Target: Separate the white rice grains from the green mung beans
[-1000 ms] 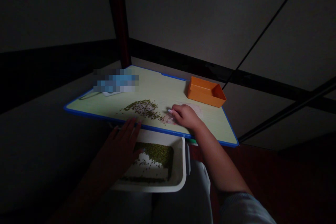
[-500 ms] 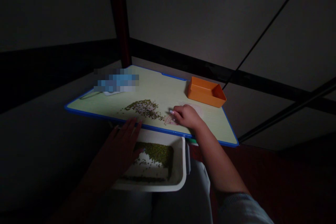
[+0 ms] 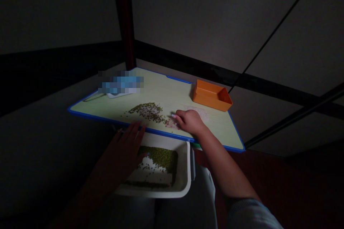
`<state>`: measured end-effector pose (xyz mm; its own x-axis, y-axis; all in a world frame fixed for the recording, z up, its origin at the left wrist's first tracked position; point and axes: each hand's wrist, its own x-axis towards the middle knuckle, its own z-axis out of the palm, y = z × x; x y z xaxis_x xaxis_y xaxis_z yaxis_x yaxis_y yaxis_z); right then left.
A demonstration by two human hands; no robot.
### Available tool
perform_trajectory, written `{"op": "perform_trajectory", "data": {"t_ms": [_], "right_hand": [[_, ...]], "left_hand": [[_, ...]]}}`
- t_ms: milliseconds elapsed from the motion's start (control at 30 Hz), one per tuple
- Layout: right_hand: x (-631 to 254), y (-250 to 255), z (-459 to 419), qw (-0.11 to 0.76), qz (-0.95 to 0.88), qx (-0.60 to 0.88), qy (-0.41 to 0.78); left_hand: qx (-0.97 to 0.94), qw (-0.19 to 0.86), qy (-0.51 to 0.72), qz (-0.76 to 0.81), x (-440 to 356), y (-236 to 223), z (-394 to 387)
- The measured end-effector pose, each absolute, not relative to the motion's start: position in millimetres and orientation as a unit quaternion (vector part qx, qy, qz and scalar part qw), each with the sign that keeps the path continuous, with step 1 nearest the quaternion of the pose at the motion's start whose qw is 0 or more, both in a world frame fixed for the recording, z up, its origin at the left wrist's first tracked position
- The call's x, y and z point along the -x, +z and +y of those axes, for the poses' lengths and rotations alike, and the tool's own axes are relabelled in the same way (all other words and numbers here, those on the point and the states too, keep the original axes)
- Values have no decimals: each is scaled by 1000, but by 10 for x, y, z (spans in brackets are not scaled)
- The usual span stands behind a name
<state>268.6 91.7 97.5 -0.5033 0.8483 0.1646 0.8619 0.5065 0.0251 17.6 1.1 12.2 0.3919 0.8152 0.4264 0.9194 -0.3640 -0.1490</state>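
Observation:
Small green beans point(image 3: 149, 111), like mung beans, lie in a loose pile on a pale tabletop point(image 3: 166, 93) with a blue rim. Just right of the pile, my right hand point(image 3: 189, 121) rests low over the table with its fingers curled in; whatever they hold, if anything, is hidden. My left hand point(image 3: 125, 152) is open and in shadow, its fingertips at the table's front edge. Below that edge sits a white tub point(image 3: 185, 182), partly under the table, with more green beans point(image 3: 163, 157) inside. The left hand covers the tub's left part.
An orange open box point(image 3: 211, 96) stands at the table's back right. On the left of the table is a pale object with a blurred-out blue top point(image 3: 122, 85). Walls close in behind the table, with a dark red post point(image 3: 125, 21) at the corner.
My right hand has shifted slightly left, closer to the bean pile. My left hand and the tub look much the same.

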Motion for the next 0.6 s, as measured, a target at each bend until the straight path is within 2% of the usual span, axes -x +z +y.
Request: {"op": "perform_trajectory", "data": {"t_ms": [600], "right_hand": [[-2719, 1100, 890, -12, -815, 572, -90]], "left_hand": [[815, 204, -149, -522, -159, 113, 10]]}}
